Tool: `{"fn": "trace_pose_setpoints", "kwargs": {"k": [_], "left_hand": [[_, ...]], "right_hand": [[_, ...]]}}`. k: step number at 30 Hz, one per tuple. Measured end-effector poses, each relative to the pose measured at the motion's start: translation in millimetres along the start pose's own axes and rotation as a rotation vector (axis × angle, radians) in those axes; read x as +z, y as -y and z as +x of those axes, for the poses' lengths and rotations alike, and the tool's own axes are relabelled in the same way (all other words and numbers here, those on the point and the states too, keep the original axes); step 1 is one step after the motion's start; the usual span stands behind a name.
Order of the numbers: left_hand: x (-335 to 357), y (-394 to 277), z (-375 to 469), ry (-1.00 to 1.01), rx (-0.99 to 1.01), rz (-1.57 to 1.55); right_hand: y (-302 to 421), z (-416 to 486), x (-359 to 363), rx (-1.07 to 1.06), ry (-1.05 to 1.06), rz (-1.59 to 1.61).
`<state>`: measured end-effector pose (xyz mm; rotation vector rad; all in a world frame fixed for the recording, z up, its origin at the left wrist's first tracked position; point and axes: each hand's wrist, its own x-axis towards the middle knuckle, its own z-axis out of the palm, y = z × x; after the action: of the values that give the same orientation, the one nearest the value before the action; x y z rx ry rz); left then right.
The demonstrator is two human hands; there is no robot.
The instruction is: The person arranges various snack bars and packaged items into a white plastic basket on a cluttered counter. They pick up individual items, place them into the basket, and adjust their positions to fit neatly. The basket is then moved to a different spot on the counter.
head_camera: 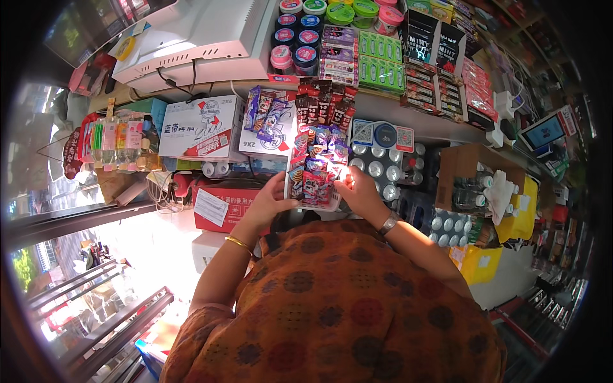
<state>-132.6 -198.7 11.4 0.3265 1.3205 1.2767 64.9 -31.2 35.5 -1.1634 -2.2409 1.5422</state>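
Observation:
A white plastic basket (325, 207) stands before me, packed with small wrapped sweets. Red and purple packets (316, 184) fill its near part, and dark brown stick packs (321, 107) stand at the far end. My left hand (275, 196) grips the basket's near left corner, its thumb along the front rim. At the right side, my right hand (358, 189) has its thumb and fingers bent against the packets by the rim. Strong sunlight washes out those fingertips, so what they pinch cannot be made out. Loose purple packets (268, 115) lie on a white carton (258, 141) left of the basket.
A Pabst Blue Ribbon carton (201, 127) stands at left, beside drink bottles (122, 141). Gum tubs (306, 36) and boxed packs (380, 60) line the counter behind. At right are shrink-wrapped cans (378, 167), payment code cards (362, 132) and a cardboard box of bottles (459, 177).

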Motion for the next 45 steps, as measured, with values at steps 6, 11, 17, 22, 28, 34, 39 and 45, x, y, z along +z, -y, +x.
{"fn": "trace_pose_setpoints", "kwargs": {"k": [6, 11, 17, 22, 28, 34, 39, 45], "left_hand": [[-34.3, -41.9, 26.9, -0.422, 0.092, 0.082], [-34.4, -55.1, 64.2, -0.458, -0.023, -0.143], [-36.7, -45.8, 82.3, -0.472, 0.006, -0.383], [-44.4, -32.0, 91.7, -0.383, 0.142, -0.407], [-23.0, -39.0, 54.5, -0.41, 0.39, -0.303], [11.2, -61.9, -6.1, -0.08, 0.513, -0.197], [40.6, -49.9, -19.6, 0.111, 0.437, -0.081], [52.4, -34.9, -28.2, 0.142, 0.207, 0.206]], "right_hand": [[2.8, -2.5, 0.9, -0.035, -0.047, 0.019], [-10.6, -2.1, 1.3, -0.017, -0.094, 0.058], [-32.0, -7.1, -1.6, -0.005, -0.133, 0.119], [-33.7, -8.6, -2.5, -0.029, -0.161, 0.152], [-2.7, -5.2, -26.1, -0.037, -0.259, 0.287], [41.9, 2.1, -39.4, -0.015, -0.067, 0.612], [68.9, 6.0, -53.2, 0.069, 0.149, 0.775], [58.9, -0.2, -46.9, -0.031, 0.188, 0.558]]}}
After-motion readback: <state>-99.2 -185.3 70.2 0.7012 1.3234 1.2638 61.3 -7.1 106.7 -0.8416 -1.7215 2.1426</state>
